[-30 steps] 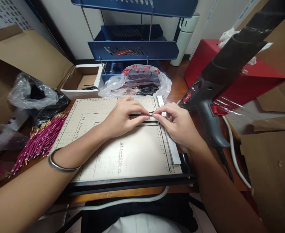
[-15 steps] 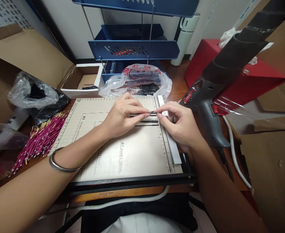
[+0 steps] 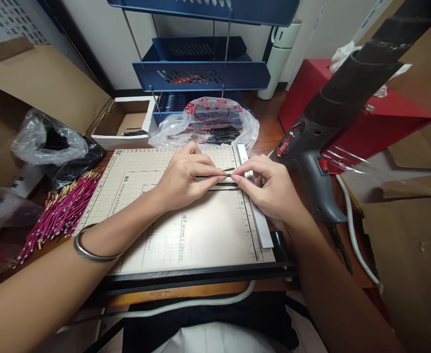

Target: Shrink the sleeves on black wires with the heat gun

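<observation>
Between the fingertips of both my hands is a thin black wire, held level above the cream paper trimmer board. My left hand pinches it, with a length of it running back under the fingers. My right hand pinches its right end between thumb and forefinger, close to the trimmer's white edge strip. Other thin black wires lie on the board just below the fingertips, partly covered by my left hand. What exactly sits at the wire's tip is too small to make out.
A bundle of magenta wires lies left of the board. Behind it are a clear bag holding black wires and a white box. A heat gun stands at right before a red box. Blue tiered trays rise at the back.
My fingertips have shifted slightly on the wire, and my right hand has moved a little left and down. The pinch of both hands stays on it.
</observation>
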{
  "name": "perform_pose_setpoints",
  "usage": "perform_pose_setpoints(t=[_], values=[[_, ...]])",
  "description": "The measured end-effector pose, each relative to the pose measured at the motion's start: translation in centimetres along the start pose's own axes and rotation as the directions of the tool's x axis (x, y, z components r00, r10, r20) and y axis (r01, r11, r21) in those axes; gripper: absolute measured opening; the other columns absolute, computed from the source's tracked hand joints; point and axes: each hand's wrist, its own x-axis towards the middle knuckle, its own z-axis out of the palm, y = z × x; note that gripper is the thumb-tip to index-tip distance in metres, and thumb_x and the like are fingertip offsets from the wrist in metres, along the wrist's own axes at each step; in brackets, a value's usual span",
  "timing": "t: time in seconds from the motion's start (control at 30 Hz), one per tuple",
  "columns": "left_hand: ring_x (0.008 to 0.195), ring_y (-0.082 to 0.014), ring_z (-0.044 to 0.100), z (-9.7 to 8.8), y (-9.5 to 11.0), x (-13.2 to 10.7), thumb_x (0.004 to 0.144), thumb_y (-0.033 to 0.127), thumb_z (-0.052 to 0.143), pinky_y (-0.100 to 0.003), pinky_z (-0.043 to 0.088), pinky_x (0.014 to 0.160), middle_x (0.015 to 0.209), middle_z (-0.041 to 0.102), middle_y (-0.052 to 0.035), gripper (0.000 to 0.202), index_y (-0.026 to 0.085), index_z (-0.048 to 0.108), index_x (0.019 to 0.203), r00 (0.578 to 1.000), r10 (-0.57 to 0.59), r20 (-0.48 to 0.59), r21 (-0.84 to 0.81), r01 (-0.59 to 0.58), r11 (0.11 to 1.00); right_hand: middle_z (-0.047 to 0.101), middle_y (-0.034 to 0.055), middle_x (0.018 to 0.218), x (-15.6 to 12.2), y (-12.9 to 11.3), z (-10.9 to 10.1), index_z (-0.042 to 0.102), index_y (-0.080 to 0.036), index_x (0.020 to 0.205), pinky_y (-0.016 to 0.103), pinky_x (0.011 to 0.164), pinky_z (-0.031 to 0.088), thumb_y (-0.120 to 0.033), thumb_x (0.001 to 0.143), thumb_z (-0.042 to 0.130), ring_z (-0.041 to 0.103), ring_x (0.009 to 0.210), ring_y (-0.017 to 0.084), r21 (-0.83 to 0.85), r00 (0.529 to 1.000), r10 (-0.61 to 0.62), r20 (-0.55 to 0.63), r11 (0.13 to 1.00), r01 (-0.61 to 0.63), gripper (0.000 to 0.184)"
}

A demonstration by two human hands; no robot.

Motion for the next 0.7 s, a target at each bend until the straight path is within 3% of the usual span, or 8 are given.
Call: perform_pose_setpoints(t=[0.2, 0.43, 0.7], values=[[0.088, -0.0234, 0.059, 0.2, 0.4, 0.2, 0.1, 0.033, 0.073, -0.043, 0.046, 0.087, 0.087, 0.084, -0.0027, 0.017, 0.026, 0.089, 0.099, 0.999, -0.045, -0.004, 0.003, 0.045, 0.999, 0.073, 0.0019, 0.079, 0.0, 0.1, -0.4, 0.078, -0.021, 0.083, 0.036, 0.074, 0.041, -0.02, 0.093, 0.074, 0.06, 0.078, 0.019, -0.009, 0.999, 0.043, 0.022, 0.999, -0.042, 0.012], [0.098, -0.0258, 0.06, -0.6, -0.8, 0.5, 0.1, 0.037, 0.069, -0.046, 0.043, 0.096, 0.098, 0.081, -0.0046, 0.02, 0.023, 0.082, 0.093, 0.975, -0.217, 0.05, 0.073, 0.213, 0.974, 0.066, 0.0019, 0.08, 0.0, 1.1, -0.8, 0.085, -0.024, 0.085, 0.036, 0.072, 0.042, -0.021, 0.089, 0.079, 0.058, 0.076, 0.018, -0.073, 0.982, 0.181, 0.057, 0.982, -0.176, 0.008], [0.097, -0.0256, 0.058, -0.5, -1.7, 0.4, 0.1, 0.035, 0.072, -0.045, 0.04, 0.093, 0.095, 0.077, -0.0055, 0.018, 0.023, 0.083, 0.092, 0.97, -0.208, 0.124, 0.088, 0.198, 0.976, 0.06, 0.0015, 0.078, 0.1, 1.3, -0.9, 0.086, -0.024, 0.086, 0.036, 0.07, 0.042, -0.021, 0.088, 0.079, 0.056, 0.072, 0.017, -0.114, 0.975, 0.209, 0.076, 0.973, -0.199, 0.009]])
